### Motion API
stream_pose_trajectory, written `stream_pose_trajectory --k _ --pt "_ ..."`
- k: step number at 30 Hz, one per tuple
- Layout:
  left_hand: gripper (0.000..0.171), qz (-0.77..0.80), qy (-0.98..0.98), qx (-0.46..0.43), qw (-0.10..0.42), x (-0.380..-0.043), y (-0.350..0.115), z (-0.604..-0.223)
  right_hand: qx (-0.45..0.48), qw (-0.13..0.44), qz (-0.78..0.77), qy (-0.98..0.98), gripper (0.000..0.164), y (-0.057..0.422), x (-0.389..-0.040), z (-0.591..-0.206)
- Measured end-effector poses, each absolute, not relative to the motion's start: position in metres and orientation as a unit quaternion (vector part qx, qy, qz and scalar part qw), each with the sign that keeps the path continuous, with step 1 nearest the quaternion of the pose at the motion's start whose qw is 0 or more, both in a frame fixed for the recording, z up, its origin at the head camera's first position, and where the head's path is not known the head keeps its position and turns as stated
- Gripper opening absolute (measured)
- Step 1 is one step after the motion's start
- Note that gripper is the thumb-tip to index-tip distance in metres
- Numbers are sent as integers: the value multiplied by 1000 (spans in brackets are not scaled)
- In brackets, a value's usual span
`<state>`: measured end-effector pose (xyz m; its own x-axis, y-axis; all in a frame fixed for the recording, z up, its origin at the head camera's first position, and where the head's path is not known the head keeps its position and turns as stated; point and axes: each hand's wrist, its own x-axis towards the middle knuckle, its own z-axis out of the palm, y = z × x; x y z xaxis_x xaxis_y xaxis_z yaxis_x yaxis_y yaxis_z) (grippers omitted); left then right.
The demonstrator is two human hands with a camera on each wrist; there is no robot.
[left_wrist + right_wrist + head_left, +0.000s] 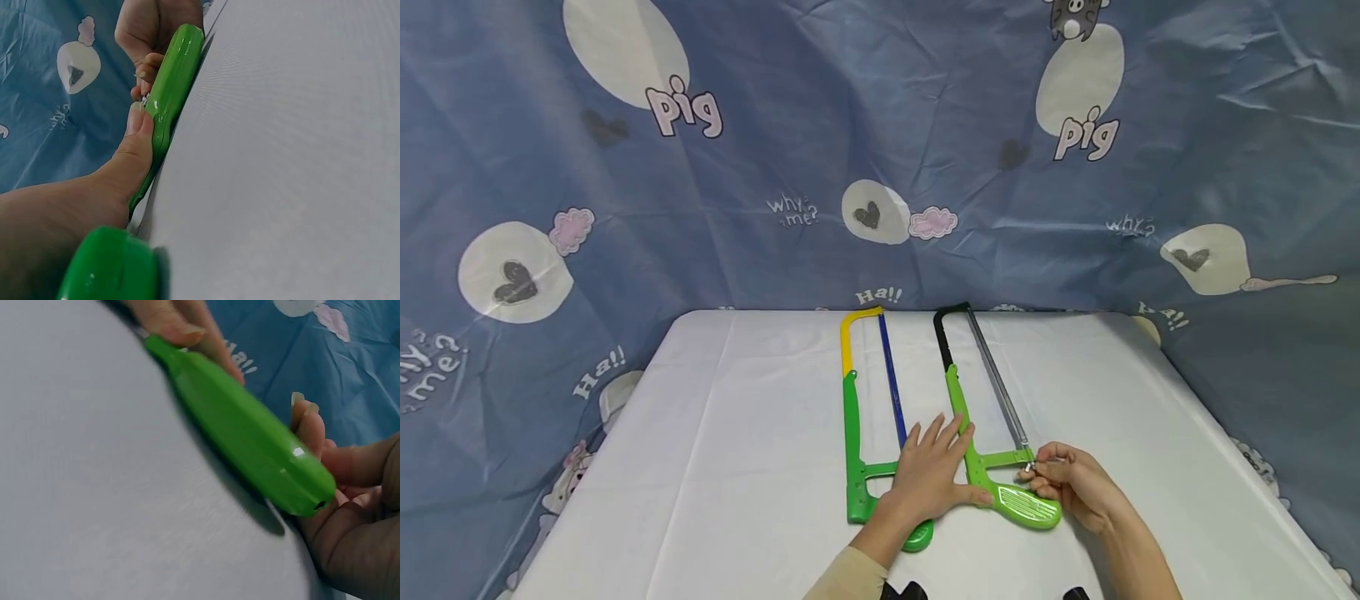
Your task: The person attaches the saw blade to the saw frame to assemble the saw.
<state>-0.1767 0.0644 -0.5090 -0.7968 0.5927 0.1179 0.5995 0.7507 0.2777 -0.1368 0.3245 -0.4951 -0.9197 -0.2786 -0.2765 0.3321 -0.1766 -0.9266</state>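
Two hacksaws lie side by side on the white table. The right one, a light-green hacksaw (1025,505) with a black front frame and a grey blade (997,377), is under both hands. My left hand (927,473) rests spread on its frame, fingers extended, thumb against the base of the handle. My right hand (1081,486) pinches the small metal wing nut (1030,467) at the blade's near end, beside the handle. In the right wrist view the green handle (244,431) partly hides that grip. My left forearm crosses the handle of the green-and-yellow hacksaw (852,425).
The green-and-yellow hacksaw has a blue blade (892,375) and lies close on the left. White cloth covers the table (760,467). A blue printed curtain (790,100) hangs behind it and along both sides. Small black objects (913,591) show at the bottom edge.
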Motion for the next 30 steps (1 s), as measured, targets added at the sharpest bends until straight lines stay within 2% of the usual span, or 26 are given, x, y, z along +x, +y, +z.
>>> stream_pose_trajectory --k 4,10,15,20,24,30 --pt "104 -146 -937 -317 11 -177 65 -509 62 162 -729 662 3 316 -136 -492" --pt "104 -155 -935 -320 15 -177 65 -511 123 41 -507 852 28 292 -134 -483" --pt "104 -142 -937 -320 19 -176 64 -510 85 -40 -271 958 32 278 -128 -478" --pt "104 -133 -938 -319 24 -177 65 -512 23 -127 -144 981 29 268 -123 -476" --pt "103 -138 -938 -318 22 -178 64 -511 -4 -154 -113 982 22 263 -123 -475" --pt "102 -144 -937 -317 10 -177 64 -508 -22 -158 -81 984 16 261 -125 -479"
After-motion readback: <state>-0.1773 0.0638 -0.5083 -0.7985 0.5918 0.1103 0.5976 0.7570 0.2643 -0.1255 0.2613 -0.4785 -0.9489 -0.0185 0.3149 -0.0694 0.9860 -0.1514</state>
